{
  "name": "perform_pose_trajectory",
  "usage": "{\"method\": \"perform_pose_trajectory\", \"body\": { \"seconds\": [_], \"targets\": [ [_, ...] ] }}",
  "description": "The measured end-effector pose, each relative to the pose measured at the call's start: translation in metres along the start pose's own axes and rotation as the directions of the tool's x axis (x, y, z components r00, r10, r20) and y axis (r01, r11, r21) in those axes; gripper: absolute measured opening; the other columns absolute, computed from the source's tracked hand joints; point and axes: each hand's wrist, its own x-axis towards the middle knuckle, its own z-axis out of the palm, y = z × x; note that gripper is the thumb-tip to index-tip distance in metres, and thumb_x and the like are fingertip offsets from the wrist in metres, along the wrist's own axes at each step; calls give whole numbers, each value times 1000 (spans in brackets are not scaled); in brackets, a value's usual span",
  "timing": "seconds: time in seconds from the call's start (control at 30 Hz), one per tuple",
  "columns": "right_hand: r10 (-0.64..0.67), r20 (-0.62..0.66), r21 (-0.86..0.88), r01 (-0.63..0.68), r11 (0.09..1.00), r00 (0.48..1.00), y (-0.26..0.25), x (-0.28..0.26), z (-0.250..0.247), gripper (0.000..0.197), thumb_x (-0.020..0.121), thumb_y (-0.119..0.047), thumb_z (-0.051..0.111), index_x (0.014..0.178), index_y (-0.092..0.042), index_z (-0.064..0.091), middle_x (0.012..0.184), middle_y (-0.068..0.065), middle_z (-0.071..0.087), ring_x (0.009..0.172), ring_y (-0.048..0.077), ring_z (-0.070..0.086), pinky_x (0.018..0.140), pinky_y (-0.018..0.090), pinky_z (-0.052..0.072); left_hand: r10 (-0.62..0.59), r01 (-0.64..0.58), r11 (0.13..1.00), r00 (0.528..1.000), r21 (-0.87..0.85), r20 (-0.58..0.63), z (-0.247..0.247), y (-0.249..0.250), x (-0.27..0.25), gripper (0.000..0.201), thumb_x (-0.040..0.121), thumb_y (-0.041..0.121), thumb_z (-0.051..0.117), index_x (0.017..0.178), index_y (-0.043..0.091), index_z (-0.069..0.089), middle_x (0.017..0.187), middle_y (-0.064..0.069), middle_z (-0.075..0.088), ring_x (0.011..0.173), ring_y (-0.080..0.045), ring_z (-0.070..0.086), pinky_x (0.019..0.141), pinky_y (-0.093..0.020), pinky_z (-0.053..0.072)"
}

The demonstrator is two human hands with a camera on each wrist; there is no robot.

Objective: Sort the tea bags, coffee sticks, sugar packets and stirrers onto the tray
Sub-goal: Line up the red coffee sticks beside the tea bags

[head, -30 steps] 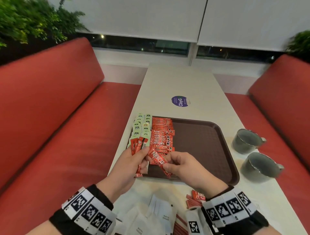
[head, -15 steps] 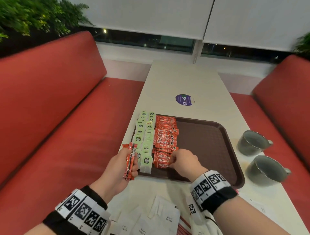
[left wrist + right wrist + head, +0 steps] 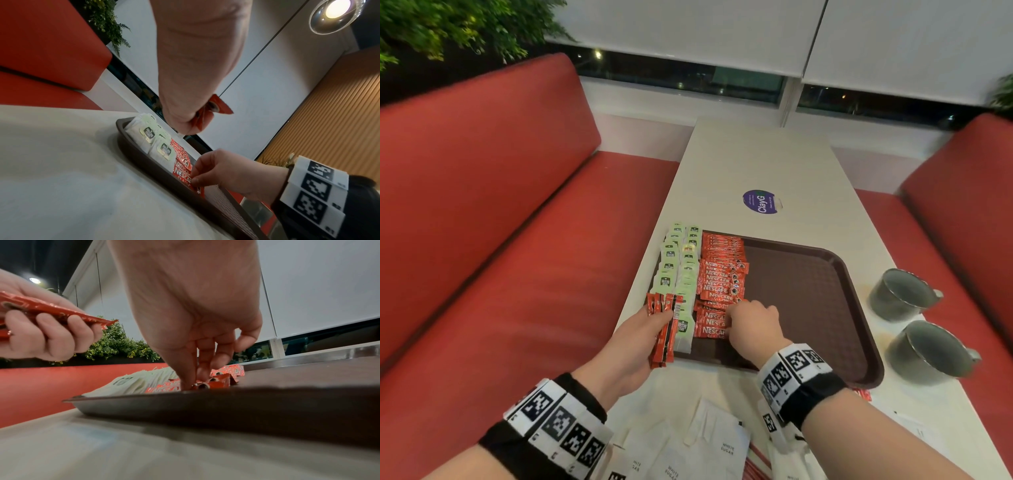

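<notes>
The brown tray [image 3: 825,308] already carries two columns of green tea bags [image 3: 678,267] along its left edge and a column of red coffee sticks [image 3: 722,274] just beside them, its right half bare. A second ago the right hand [image 3: 753,325] held a stick in the air; now its curled fingertips pinch that stick flat onto the column's near end. The left hand [image 3: 633,346] still clamps a bundle of spare sticks [image 3: 664,329], so coffee is unfinished, and the white sugar packets [image 3: 709,448] wait on the table.
</notes>
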Motion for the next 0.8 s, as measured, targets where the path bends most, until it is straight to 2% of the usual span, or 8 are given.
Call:
{"method": "perform_pose_trajectory", "body": {
  "seconds": [0.13, 0.2, 0.3, 0.37, 0.5, 0.6, 0.7, 0.8],
  "targets": [
    [-2, -102, 58, 8, 998, 995, -4, -4, -4, 15, 94, -22, 46, 99, -22, 60, 103, 0, 61, 102, 23, 53, 90, 41, 35, -13, 12, 1000, 999, 23, 33, 1, -2, 5, 31, 100, 23, 45, 130, 25, 51, 105, 2, 71, 97, -17, 66, 71, -29, 48],
    [8, -185, 289, 47, 956, 983, -8, -10, -9, 16, 95, -30, 49, 88, -24, 62, 90, -5, 63, 91, 18, 56, 85, 37, 39, -2, 1, 1000, 999, 12, 53, 1, -3, 8, 32, 100, 23, 45, 131, 27, 50, 114, 0, 69, 106, -21, 65, 79, -35, 52],
    [-57, -157, 745, 156, 649, 986, -21, -27, -18, 18, 89, -33, 64, 74, -24, 62, 68, -9, 59, 64, 5, 53, 67, 23, 44, 39, -39, 999, 998, 7, 57, 4, -4, 13, 29, 99, 20, 48, 127, 26, 53, 113, -3, 70, 104, -23, 65, 89, -41, 51],
    [-113, -132, 864, 170, 474, 985, -28, -36, -17, 13, 84, -22, 72, 75, -23, 63, 64, -9, 57, 56, -1, 50, 59, 15, 43, 88, -89, 996, 994, 23, 61, 9, -5, 14, 25, 97, 15, 51, 119, 25, 57, 112, -4, 70, 102, -23, 64, 85, -40, 50],
    [1, -299, 873, 273, 404, 954, -24, -34, -7, 23, 76, -4, 75, 68, -21, 61, 66, -4, 58, 58, 3, 49, 61, 21, 43, 186, -187, 982, 982, 12, 43, 15, -5, 11, 12, 93, 13, 55, 101, 18, 62, 89, 1, 68, 73, -11, 52, 59, -25, 39],
    [46, -640, 678, 536, 503, 767, -13, -38, -3, 15, 73, -1, 68, 70, -16, 67, 76, -4, 60, 71, 3, 54, 69, 14, 44, 189, -187, 981, 982, -44, 22, 13, 0, 10, 16, 96, 22, 50, 94, 10, 59, 75, 1, 59, 61, -9, 42, 51, -21, 34],
    [-114, -818, 392, 691, 607, 564, -7, -48, -2, 7, 77, -8, 60, 76, -13, 66, 85, -5, 57, 79, 2, 55, 73, 5, 41, 130, -128, 991, 988, -26, 78, 9, 2, 12, 17, 95, 21, 51, 96, 6, 59, 73, -2, 57, 58, -8, 42, 46, -18, 34],
    [-204, -826, 319, 735, 598, 525, -7, -53, 2, 9, 79, -10, 59, 81, -18, 63, 92, -9, 55, 82, 1, 55, 75, 4, 41, 81, -72, 996, 982, -54, 171, 10, 1, 13, 15, 92, 18, 55, 98, 4, 58, 67, 1, 51, 54, -7, 40, 44, -17, 33]
  ]
}}
